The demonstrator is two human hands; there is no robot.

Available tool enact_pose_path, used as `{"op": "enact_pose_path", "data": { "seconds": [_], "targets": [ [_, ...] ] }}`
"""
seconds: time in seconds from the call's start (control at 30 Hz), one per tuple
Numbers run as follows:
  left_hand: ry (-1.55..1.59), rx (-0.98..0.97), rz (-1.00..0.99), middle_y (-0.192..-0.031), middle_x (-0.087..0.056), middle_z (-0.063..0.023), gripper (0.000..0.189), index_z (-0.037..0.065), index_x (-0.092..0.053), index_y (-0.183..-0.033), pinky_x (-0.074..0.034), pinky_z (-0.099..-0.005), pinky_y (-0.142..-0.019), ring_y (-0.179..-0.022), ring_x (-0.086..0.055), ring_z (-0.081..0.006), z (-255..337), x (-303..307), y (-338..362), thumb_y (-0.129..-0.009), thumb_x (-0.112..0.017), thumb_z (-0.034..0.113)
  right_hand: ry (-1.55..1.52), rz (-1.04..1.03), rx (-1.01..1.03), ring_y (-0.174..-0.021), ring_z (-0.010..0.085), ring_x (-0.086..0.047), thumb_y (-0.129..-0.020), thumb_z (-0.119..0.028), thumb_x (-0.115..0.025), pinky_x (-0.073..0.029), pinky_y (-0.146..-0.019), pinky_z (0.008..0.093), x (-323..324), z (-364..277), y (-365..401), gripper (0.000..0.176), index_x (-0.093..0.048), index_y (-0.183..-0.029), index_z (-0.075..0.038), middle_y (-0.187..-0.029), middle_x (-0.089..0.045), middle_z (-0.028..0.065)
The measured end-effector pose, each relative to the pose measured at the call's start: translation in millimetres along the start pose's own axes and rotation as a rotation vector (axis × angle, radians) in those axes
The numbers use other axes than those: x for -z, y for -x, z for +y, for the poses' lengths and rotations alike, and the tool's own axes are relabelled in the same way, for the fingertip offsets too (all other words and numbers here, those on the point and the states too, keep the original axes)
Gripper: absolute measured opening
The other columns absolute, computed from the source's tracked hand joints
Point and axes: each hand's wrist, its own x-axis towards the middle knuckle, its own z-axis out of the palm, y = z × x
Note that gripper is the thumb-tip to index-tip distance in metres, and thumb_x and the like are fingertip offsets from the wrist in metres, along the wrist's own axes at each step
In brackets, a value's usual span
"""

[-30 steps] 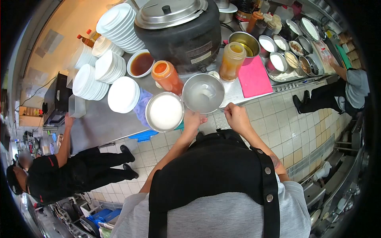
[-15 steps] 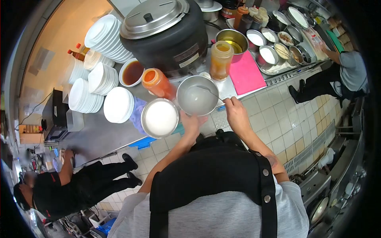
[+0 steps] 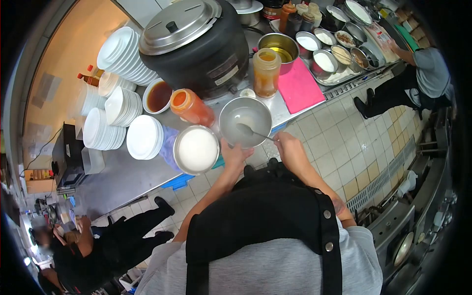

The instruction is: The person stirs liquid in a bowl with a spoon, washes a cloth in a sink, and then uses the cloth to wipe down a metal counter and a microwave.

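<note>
A round metal bowl [image 3: 235, 110] with cloudy, whitish liquid stands at the counter's front edge. My left hand [image 3: 235, 156] grips its near rim, thumb up against the side. Pinched in my right hand [image 3: 291, 147] is the handle of a metal spoon [image 3: 251, 131], whose head dips into the bowl. Just left of it is a second metal bowl [image 3: 197, 149] filled with white powder or grains. Behind them are an open squeeze bottle of orange-red sauce [image 3: 194, 108] and one of amber liquid [image 3: 267, 73].
A large black pot warmer [image 3: 196, 64] stands at the back. Stacked white plates [image 3: 142, 137] and a bowl of brown sauce [image 3: 159, 96] are left. A pink cloth [image 3: 300, 88], a pot of yellow oil [image 3: 280, 42] and ingredient tins [image 3: 324, 61] sit right. Co-workers stand at both sides.
The spoon has swung lower and nearer the bowl's middle, my right hand shifting slightly down. My left hand keeps its grip. The left co-worker has moved, and the view has shifted slightly.
</note>
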Motion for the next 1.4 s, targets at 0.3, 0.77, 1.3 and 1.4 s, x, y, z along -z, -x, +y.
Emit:
{"op": "enact_pose_path", "data": {
  "seconds": [0.3, 0.77, 1.3, 1.4],
  "targets": [
    [-0.112, -0.022, -0.195, -0.108, -0.054, -0.0166, 0.044, 0.011, -0.031, -0.125, -0.053, -0.0304, -0.044, -0.067, -0.064, -0.0251, 10.7, -13.4, 9.8, -0.087, -0.050, 0.001, 0.125, 0.290, 0.112, -0.073, 0.0328, -0.056, -0.082, -0.006, -0.060, -0.045, -0.061, 0.0411, 13.5, 15.5, 25.2, 0.011, -0.058, -0.093, -0.005, -0.079, -0.053, 0.0126],
    [-0.033, 0.016, -0.204, -0.099, -0.056, -0.0173, 0.049, 0.019, -0.023, -0.128, -0.050, -0.0300, -0.050, -0.067, -0.062, -0.0236, -9.1, -0.9, -9.8, -0.090, -0.046, 0.000, -0.119, 0.281, 0.052, -0.077, 0.0361, -0.059, -0.085, -0.002, -0.057, -0.049, -0.066, 0.0394, -15.9, 63.2, 33.1, 0.013, -0.056, -0.097, 0.000, -0.087, -0.059, 0.0177],
    [-0.039, 0.019, -0.134, -0.098, -0.056, -0.0163, 0.057, 0.019, -0.016, -0.135, -0.051, -0.0279, -0.046, -0.058, -0.060, -0.0193, 1.6, -11.5, 15.7, -0.090, -0.041, -0.004, -0.455, 0.038, -0.157, -0.058, 0.0153, -0.045, -0.092, -0.011, -0.051, -0.035, -0.052, 0.0311, -13.0, 79.1, 2.6, 0.021, -0.051, -0.076, 0.001, -0.067, -0.049, 0.0092],
    [-0.004, 0.021, -0.125, -0.096, -0.057, -0.0159, 0.063, 0.021, -0.011, -0.139, -0.051, -0.0278, -0.045, -0.057, -0.060, -0.0188, 2.3, -8.5, 25.8, -0.090, -0.042, -0.002, -0.403, 0.069, -0.005, -0.069, 0.0177, -0.052, -0.092, -0.011, -0.052, -0.040, -0.061, 0.0304, -9.4, 74.9, -15.1, 0.021, -0.051, -0.077, 0.003, -0.082, -0.055, 0.0127]
  ]
}}
